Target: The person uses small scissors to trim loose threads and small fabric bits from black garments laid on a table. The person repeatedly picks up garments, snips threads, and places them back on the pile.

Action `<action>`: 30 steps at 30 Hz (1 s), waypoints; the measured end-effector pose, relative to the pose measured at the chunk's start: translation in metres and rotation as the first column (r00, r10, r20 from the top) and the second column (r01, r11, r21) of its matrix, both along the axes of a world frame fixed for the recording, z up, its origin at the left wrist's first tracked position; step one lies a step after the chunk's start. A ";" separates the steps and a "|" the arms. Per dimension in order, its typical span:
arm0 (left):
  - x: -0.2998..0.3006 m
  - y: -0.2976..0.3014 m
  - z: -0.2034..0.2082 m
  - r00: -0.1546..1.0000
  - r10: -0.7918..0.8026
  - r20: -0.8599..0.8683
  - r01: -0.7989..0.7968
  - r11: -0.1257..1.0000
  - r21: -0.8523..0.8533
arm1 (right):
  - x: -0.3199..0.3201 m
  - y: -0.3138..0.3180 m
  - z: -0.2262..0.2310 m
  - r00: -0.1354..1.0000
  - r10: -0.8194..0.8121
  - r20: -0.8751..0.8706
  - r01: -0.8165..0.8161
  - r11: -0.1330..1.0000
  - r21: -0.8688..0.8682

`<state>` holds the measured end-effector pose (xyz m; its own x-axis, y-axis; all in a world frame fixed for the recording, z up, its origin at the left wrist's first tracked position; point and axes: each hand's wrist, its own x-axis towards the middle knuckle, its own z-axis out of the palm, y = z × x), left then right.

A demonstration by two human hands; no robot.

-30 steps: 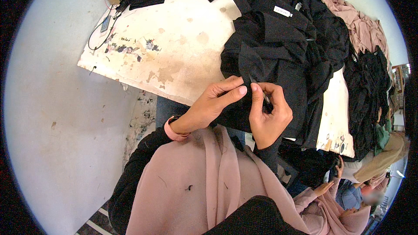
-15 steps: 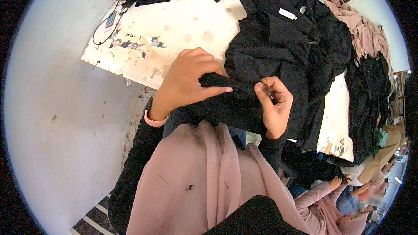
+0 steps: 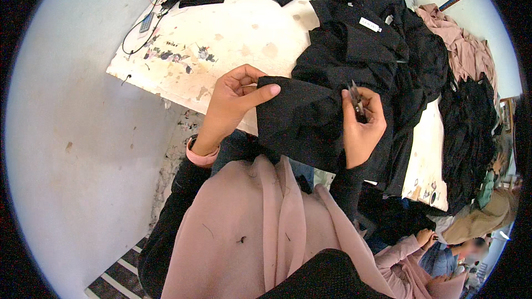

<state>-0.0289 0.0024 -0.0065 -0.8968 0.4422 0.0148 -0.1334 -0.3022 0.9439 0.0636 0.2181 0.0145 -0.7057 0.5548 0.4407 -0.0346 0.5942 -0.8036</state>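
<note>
Left grip: thumb and fingers of the left hand close together on the upper left corner of the black garment; a pink band circles the wrist.
Surface: pale and stained, reaching away beyond the hands.
Black garment: spread between the two hands at the near edge of the surface, a flat panel facing up; where it parts from the dark cloth behind, I cannot tell.
Snips: small, metal-bladed, tips pointing up and away from the left hand.
Right grip: the right hand is clamped on the snips, thumb against the cloth; whether it also pinches the cloth is unclear.
Black pile: rumpled clothes behind and right, near a pink heap.
Step in hand: probably checking the stretched panel and its edge, perhaps for loose threads; no cutting shows.
Next move: likely calls for even tension from the left, and blade tips turned clear of the fabric until a thread is singled out.
</note>
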 end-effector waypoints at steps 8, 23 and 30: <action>0.022 0.020 0.006 0.991 0.084 -0.100 -0.088 0.996 -0.034 | 0.009 -0.032 0.018 0.944 0.328 0.038 -0.314 0.927 -0.204; 0.042 0.029 0.006 0.984 0.118 -0.134 -0.121 0.993 -0.016 | 0.018 -0.046 0.005 0.978 0.184 0.094 -0.178 0.982 -0.069; 0.040 0.015 -0.002 0.459 0.060 -0.887 -0.401 0.904 -0.146 | 0.030 -0.041 0.011 0.998 0.052 0.041 -0.059 0.977 0.204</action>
<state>0.0115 0.0171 -0.0083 -0.5771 0.3521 0.7368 0.8083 0.1180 0.5768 0.0939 0.1772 0.0256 -0.7498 0.4149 0.5154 -0.0461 0.7443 -0.6662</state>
